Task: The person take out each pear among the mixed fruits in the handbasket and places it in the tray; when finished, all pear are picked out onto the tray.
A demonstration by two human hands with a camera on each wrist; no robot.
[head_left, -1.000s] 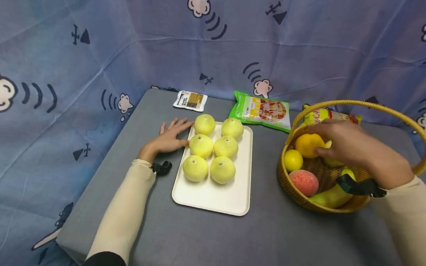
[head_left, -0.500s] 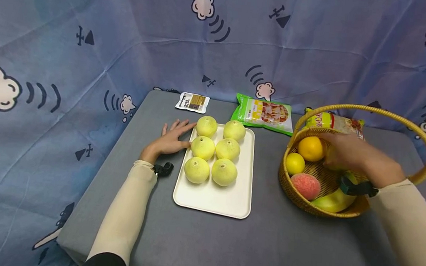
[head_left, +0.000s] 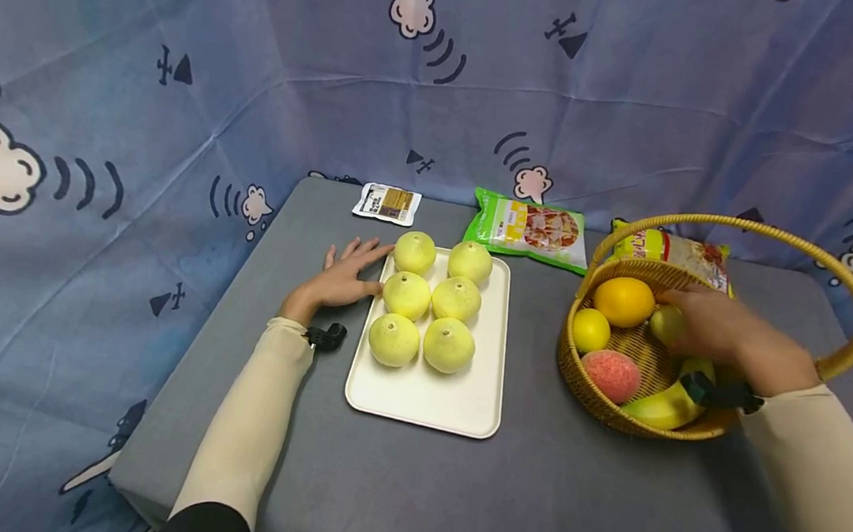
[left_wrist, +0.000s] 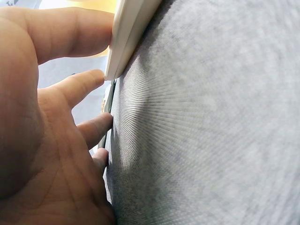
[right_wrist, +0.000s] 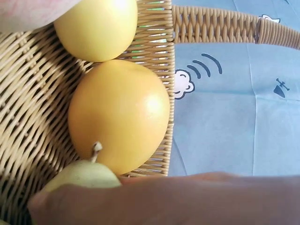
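Observation:
My left hand point(head_left: 338, 280) rests on the table at the left side of a white tray point(head_left: 423, 399). In the left wrist view its fingers point(left_wrist: 77, 89) are spread, with thumb and fingertip at the edge of the tray point(left_wrist: 127, 35). Several round pale yellow-green fruits, one of them a near-left fruit point(head_left: 394, 340), sit on the tray. My right hand point(head_left: 730, 327) reaches into a wicker basket point(head_left: 575, 378) and grips a pale green pear point(right_wrist: 84, 174), its stem pointing up, mostly covered by the hand. An orange point(right_wrist: 119, 115) lies right beside the pear.
The basket also contains a lemon point(head_left: 590, 330), a peach point(head_left: 612, 376) and a banana point(head_left: 664, 406); its tall handle point(head_left: 746, 223) arches over the right hand. Along the back lie a small white packet point(head_left: 387, 204), a green food bag point(head_left: 530, 229) and a yellow bag point(head_left: 672, 250).
Within the basket my right hand has drawn back from the orange toward the right and lower, leaving the orange more exposed. The left hand stays at the tray; the view has shifted slightly.

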